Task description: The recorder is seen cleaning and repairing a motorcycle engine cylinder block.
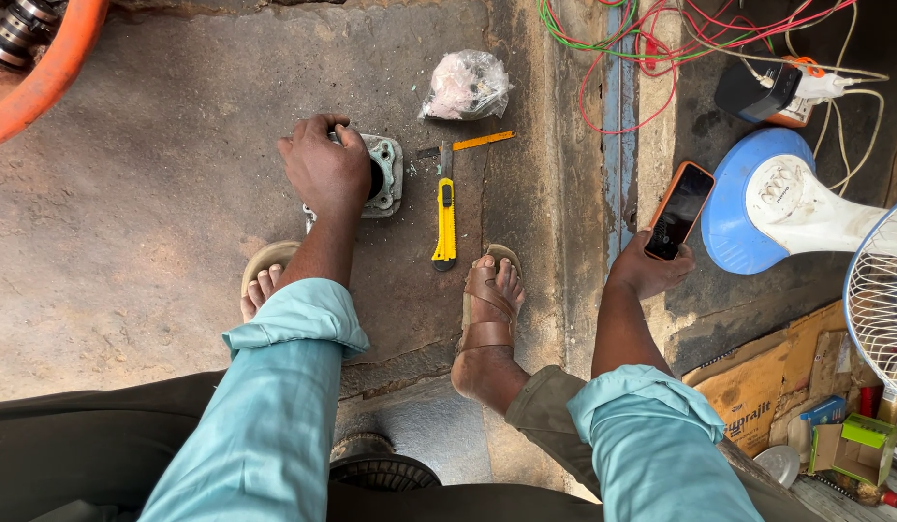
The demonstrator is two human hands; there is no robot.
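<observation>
The left hand (324, 169) clamps over what looks like a metal engine cylinder block (382, 174) on the concrete floor (129, 213), steadying it, while the right hand (651, 266) grips a phone (678, 210), so both stay occupied.

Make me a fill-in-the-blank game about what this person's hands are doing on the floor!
1. The right hand holds a ____ with an orange case.
2. The left hand rests on a grey ____ part.
3. The utility knife lying between the feet is ____ in colour.
4. The plastic bag lies ____ the knife in the picture.

Missing words: phone; metal; yellow; above
</observation>
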